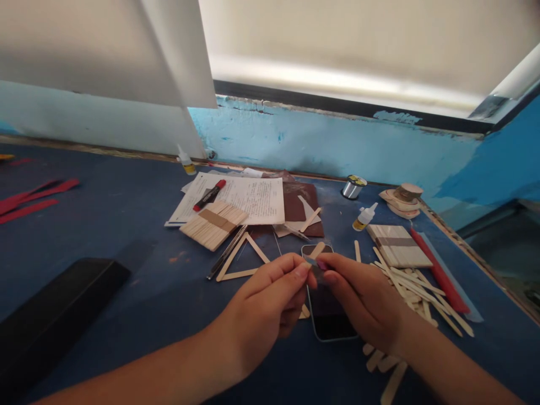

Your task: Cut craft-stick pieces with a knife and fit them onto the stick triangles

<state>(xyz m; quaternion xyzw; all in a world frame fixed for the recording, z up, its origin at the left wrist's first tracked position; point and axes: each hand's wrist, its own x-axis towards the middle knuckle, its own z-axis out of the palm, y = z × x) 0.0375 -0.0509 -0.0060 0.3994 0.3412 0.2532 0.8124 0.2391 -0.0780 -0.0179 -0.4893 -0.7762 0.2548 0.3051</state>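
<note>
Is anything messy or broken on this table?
Yes. Loose wooden sticks lie scattered in a crisscross heap by the right hand, unlike the banded bundle. The blue wall paint is chipped along its top edge.

- Phone [333, 320] laid on table [126, 225], directly under both hands.
- Stick triangle [242, 259] placed left of phone.
- Banded stick bundle [213, 224] set behind triangle, w/ papers [253, 197] behind it.
- Loose sticks [417, 292] spread right of phone.

Small thin grey strip [313, 262], pinched level between both hands' fingertips, above dark phone
</note>
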